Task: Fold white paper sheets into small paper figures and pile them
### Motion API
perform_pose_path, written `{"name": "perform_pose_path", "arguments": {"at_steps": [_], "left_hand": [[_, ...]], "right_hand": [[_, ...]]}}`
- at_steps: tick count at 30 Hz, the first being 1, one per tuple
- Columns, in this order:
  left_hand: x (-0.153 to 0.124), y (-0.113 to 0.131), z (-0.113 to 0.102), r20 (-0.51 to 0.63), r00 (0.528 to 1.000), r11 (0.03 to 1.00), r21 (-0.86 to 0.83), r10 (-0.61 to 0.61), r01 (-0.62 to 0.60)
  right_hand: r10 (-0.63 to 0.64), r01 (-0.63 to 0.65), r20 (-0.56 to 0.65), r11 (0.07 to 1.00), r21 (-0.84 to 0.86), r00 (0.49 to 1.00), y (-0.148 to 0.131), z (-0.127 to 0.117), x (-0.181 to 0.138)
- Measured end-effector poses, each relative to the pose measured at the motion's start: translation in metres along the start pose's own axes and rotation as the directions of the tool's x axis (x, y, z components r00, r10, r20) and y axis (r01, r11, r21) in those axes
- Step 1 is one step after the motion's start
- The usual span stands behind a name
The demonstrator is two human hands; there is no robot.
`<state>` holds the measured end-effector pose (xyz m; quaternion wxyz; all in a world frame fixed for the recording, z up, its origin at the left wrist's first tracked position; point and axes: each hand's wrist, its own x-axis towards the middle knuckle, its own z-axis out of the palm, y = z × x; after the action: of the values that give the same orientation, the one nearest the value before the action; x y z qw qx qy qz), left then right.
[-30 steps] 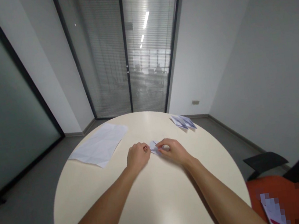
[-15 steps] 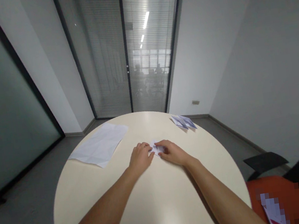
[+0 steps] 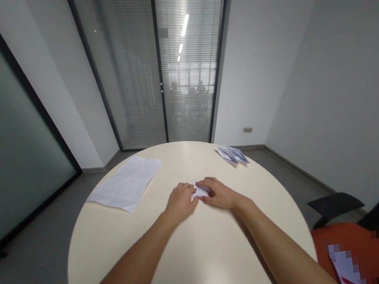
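Note:
A small folded piece of white paper (image 3: 199, 191) lies near the middle of the round cream table (image 3: 191, 254). My left hand (image 3: 180, 200) rests on its left side with the fingers laid flat on it. My right hand (image 3: 220, 193) covers its right side, fingers stretched and pressing down. Most of the paper is hidden under both hands; only a small white corner shows between them.
A creased white sheet (image 3: 126, 183) lies at the table's far left. Folded paper pieces (image 3: 231, 154) sit at the far right edge. An orange seat (image 3: 367, 253) with paper on it and a black chair (image 3: 335, 203) stand at the right. Glass doors with blinds are behind the table.
Both hands went from pinching the small paper, slightly lifted, to lying flat on it against the table. The hands have closed in on each other.

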<state>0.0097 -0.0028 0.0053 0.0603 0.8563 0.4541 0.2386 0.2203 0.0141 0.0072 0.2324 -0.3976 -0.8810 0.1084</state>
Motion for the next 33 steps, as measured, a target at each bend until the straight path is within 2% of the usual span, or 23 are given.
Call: {"name": "perform_pose_path", "arguments": {"at_steps": [5, 10, 12, 17, 19, 26, 33], "left_hand": [[0.000, 0.003, -0.001, 0.048, 0.999, 0.998, -0.066, -0.008, 0.011], [0.002, 0.001, 0.002, 0.036, 0.998, 0.998, -0.009, 0.059, -0.058], [0.003, -0.001, 0.003, 0.026, 0.998, 0.998, -0.013, 0.059, -0.059], [0.004, -0.004, 0.000, 0.030, 0.997, 0.996, -0.058, 0.070, -0.068], [0.003, -0.005, -0.001, 0.041, 0.993, 0.992, -0.067, 0.110, -0.107], [0.002, -0.008, 0.002, 0.099, 0.990, 0.992, -0.089, 0.098, -0.089], [0.000, -0.006, 0.000, 0.079, 0.994, 0.996, -0.053, 0.082, -0.078]], "right_hand": [[0.140, -0.138, 0.114, 0.990, -0.033, 0.984, 0.012, 0.009, -0.003], [0.184, -0.182, 0.126, 0.983, -0.030, 0.975, 0.010, 0.010, -0.003], [0.162, -0.160, 0.098, 0.987, -0.030, 0.982, 0.009, 0.009, -0.002], [-0.067, 0.067, -0.008, 0.997, 0.031, 0.998, 0.011, 0.003, 0.003], [-0.107, 0.108, -0.031, 0.993, 0.043, 0.994, 0.013, 0.001, 0.005], [-0.081, 0.081, -0.100, 0.997, -0.009, 0.992, 0.005, 0.005, 0.008], [-0.098, 0.098, -0.007, 0.995, -0.010, 0.995, 0.008, 0.000, 0.001]]}}
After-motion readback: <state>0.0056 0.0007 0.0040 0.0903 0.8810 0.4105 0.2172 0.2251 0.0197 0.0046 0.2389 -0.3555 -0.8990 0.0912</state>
